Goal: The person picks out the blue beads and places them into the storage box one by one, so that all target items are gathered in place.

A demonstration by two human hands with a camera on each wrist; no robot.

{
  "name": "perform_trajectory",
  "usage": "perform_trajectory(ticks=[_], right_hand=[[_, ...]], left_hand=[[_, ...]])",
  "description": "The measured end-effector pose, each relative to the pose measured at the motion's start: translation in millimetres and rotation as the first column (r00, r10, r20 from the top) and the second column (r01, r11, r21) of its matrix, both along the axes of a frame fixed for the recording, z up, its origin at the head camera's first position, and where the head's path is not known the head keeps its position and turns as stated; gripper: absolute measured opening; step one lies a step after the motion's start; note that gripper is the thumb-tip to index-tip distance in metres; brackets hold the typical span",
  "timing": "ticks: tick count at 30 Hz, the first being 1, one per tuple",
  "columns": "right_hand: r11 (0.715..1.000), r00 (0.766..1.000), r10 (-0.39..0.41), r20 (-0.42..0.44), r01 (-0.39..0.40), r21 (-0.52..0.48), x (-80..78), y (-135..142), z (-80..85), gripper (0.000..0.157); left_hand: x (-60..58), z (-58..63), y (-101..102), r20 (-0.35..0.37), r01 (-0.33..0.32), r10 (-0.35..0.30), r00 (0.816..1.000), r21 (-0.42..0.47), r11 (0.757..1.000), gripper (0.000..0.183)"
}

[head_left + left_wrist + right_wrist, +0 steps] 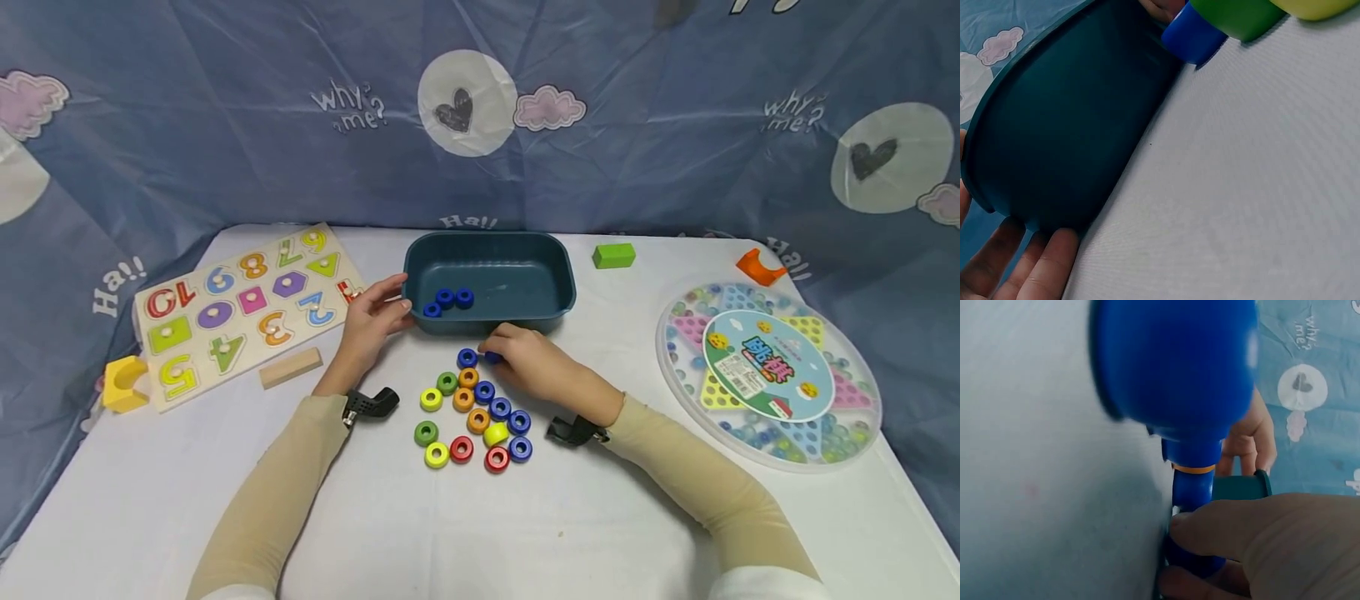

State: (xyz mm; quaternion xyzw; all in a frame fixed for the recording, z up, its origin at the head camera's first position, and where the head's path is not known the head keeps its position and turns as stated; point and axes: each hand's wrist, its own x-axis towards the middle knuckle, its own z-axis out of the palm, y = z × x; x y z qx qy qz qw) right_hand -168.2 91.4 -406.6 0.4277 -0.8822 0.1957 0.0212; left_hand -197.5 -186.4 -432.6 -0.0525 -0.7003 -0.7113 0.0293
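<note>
A dark teal tub (pixel 491 323) stands at the back of the table, with three blue rings (pixel 445 298) in its left part. My left hand (pixel 369 321) rests against the tub's left end; in the left wrist view its fingers (pixel 1050 265) touch the outer wall near the bottom. In front of the tub my right hand (pixel 536 362) pinches a blue ring (pixel 1194 559) between thumb and finger, low by the table. Just left of it lies another blue ring (pixel 467 358). Several green, yellow, orange, red and blue rings (pixel 478 421) lie loosely grouped between my forearms.
On the left lie a number-and-shape puzzle board (pixel 247 308), a plain wooden block (pixel 291 368) and a yellow arch block (pixel 124 384). To the right are a green block (pixel 613 256), an orange arch block (pixel 761 267) and a round board-game case (pixel 768 375). A printed cloth (pixel 637 167) hangs behind.
</note>
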Motion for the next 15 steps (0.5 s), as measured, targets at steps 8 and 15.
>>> perform_trajectory(ticks=[8,15], right_hand=[[1.000,1.000,0.007,0.020,-0.006,-0.003,-3.3,2,1.3,0.020],[0.999,0.999,0.026,0.027,-0.024,-0.049,-6.5,9,20.9,0.014]], left_hand=[[-0.7,0.6,1,0.002,-0.004,0.004,1.000,-0.003,1.000,0.045],[0.8,0.3,1,0.003,-0.007,0.007,1.000,-0.016,1.000,0.046]])
